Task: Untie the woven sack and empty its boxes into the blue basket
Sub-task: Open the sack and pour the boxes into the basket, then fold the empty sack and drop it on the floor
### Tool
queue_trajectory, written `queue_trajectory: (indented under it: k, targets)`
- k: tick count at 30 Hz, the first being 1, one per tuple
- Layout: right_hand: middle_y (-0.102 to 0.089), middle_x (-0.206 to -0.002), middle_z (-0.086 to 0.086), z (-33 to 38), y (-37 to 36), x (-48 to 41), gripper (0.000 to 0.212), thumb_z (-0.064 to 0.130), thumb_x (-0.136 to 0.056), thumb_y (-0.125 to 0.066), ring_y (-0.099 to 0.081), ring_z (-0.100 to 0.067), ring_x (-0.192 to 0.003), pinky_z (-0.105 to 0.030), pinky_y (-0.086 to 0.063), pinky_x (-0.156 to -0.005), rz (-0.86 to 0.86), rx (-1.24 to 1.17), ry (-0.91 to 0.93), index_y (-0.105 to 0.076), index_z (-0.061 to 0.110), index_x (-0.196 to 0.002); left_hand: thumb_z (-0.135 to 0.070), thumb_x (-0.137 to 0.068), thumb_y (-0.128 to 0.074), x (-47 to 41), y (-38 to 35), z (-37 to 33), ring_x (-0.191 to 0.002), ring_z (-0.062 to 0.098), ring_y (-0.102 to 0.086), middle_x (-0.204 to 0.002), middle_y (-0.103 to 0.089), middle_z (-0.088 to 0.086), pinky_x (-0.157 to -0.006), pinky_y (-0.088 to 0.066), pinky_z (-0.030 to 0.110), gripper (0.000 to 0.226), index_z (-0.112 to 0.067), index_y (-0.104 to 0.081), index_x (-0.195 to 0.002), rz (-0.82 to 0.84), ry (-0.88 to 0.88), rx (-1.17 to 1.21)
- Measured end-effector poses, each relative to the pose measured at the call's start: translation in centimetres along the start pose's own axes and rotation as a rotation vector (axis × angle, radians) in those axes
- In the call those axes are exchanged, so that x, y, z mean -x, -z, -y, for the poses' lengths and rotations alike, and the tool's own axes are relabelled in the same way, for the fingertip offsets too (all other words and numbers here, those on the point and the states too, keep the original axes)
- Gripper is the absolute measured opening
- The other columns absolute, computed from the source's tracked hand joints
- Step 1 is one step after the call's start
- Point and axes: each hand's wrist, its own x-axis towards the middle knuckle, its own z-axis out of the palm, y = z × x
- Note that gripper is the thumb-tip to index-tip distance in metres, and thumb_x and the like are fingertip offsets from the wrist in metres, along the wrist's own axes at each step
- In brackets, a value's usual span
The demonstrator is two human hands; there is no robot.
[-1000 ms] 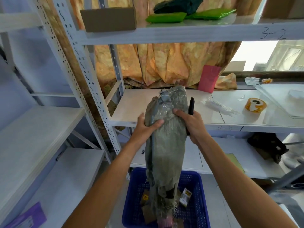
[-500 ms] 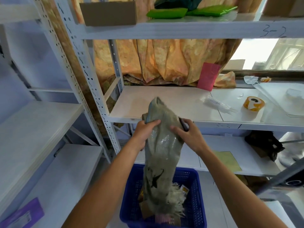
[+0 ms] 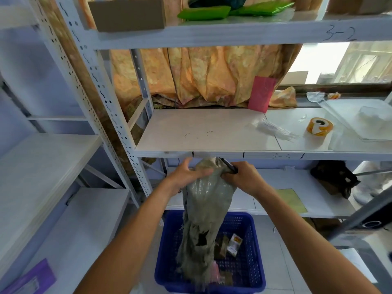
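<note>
The grey-green woven sack hangs upside down, limp, its frayed open mouth inside the blue basket on the floor. My left hand grips the sack's upper end from the left. My right hand grips it from the right, and a black object sticks out of that fist. Small boxes lie in the basket beside the sack; a pink item shows near the sack's mouth. The sack hides part of the basket's contents.
White metal shelving stands straight ahead, its middle shelf just above my hands. On that shelf lie a tape roll, a clear plastic bag and a pink card. A lower shelf carries a yellow sheet and a black bundle.
Both hands have brought the sack's top down from above the middle shelf to below its edge. The sack went from bulging to flat and limp, and more boxes show in the basket.
</note>
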Motion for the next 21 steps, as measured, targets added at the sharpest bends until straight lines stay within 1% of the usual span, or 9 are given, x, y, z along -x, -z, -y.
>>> queue_trajectory:
  k: [2,4,6,7,8,10,14,17,21]
  targets:
    - [-0.052,-0.061,0.000,-0.1,0.2,-0.1,0.027,0.027,-0.085,-0.068,-0.045,-0.014,-0.056,-0.032,-0.037,-0.055,0.000,-0.081,0.042,-0.056,0.009,-0.068,-0.050,-0.070,-0.088,0.3,-0.1,0.1,-0.118,0.014,-0.060,-0.130,-0.059,-0.007,-0.101,-0.051,0.033,0.077,-0.024,-0.057,-0.134,0.192,-0.016,-0.176]
    - [-0.049,-0.059,0.000,0.3,0.6,0.0,0.028,0.023,-0.086,-0.071,-0.045,-0.012,-0.054,-0.029,-0.037,-0.056,0.027,-0.224,0.047,-0.055,0.013,-0.066,-0.056,-0.060,-0.092,0.2,0.1,0.8,-0.121,0.015,-0.056,-0.135,-0.052,-0.002,-0.103,-0.051,0.036,0.076,-0.025,-0.065,-0.123,0.168,-0.090,-0.327]
    - [-0.047,-0.054,0.005,0.7,1.1,0.1,0.030,0.018,-0.089,-0.072,-0.043,-0.006,-0.046,-0.018,-0.035,-0.049,0.033,-0.395,0.007,-0.053,0.014,-0.066,-0.048,-0.063,-0.093,0.1,0.0,1.3,-0.122,0.017,-0.053,-0.139,-0.045,-0.003,-0.101,-0.052,0.038,0.072,-0.019,-0.065,-0.123,0.039,-0.154,-0.229]
    - [-0.045,-0.050,0.009,0.9,1.3,0.1,0.031,0.017,-0.090,-0.072,-0.041,-0.002,-0.042,-0.014,-0.033,-0.045,0.024,-0.464,-0.018,-0.051,0.014,-0.067,-0.039,-0.068,-0.092,0.1,-0.1,1.5,-0.117,0.019,-0.060,-0.135,-0.056,-0.002,-0.095,-0.056,0.038,0.062,-0.016,-0.068,-0.120,-0.015,-0.203,-0.118]
    - [-0.044,-0.048,0.011,1.0,1.4,0.1,0.031,0.017,-0.091,-0.071,-0.040,0.000,-0.040,-0.012,-0.031,-0.042,0.008,-0.510,-0.024,-0.049,0.014,-0.069,-0.030,-0.072,-0.090,0.3,-0.4,1.7,-0.107,0.023,-0.068,-0.121,-0.069,0.001,-0.088,-0.060,0.038,0.047,-0.015,-0.071,-0.112,-0.070,-0.249,-0.021]
    - [-0.043,-0.049,0.012,1.0,1.5,0.2,0.028,0.019,-0.093,-0.068,-0.039,0.000,-0.040,-0.012,-0.031,-0.041,-0.031,-0.549,-0.002,-0.049,0.013,-0.074,-0.019,-0.077,-0.087,1.0,-1.1,1.3,-0.092,0.024,-0.074,-0.097,-0.077,0.004,-0.077,-0.062,0.036,0.028,-0.015,-0.073,-0.101,-0.135,-0.283,0.090]
    - [-0.047,-0.046,0.013,1.5,1.6,0.4,0.019,0.020,-0.098,-0.062,-0.041,-0.001,-0.037,-0.016,-0.032,-0.038,-0.102,-0.721,-0.005,-0.055,0.015,-0.081,-0.019,-0.077,-0.086,1.7,-1.7,1.1,-0.089,0.007,-0.074,-0.101,-0.077,-0.004,-0.072,-0.057,0.020,0.043,-0.022,-0.066,-0.115,-0.023,-0.182,0.289]
    - [-0.043,-0.053,0.004,0.8,1.9,-0.3,0.020,0.026,-0.096,-0.066,-0.034,-0.010,-0.039,-0.023,-0.026,-0.038,-0.119,-0.858,-0.076,-0.056,0.016,-0.082,-0.012,-0.079,-0.084,2.0,-2.2,2.0,-0.082,-0.006,-0.072,-0.090,-0.077,-0.018,-0.073,-0.056,0.012,0.035,-0.029,-0.068,-0.105,0.104,-0.138,0.165]
    - [-0.043,-0.063,-0.002,-0.2,1.4,-1.0,0.024,0.033,-0.093,-0.069,-0.036,-0.013,-0.046,-0.027,-0.027,-0.041,-0.128,-0.849,-0.150,-0.056,0.013,-0.088,-0.012,-0.078,-0.085,1.8,-2.5,1.9,-0.084,0.000,-0.073,-0.095,-0.076,-0.010,-0.069,-0.054,0.012,0.029,-0.025,-0.072,-0.100,0.020,-0.154,0.113]
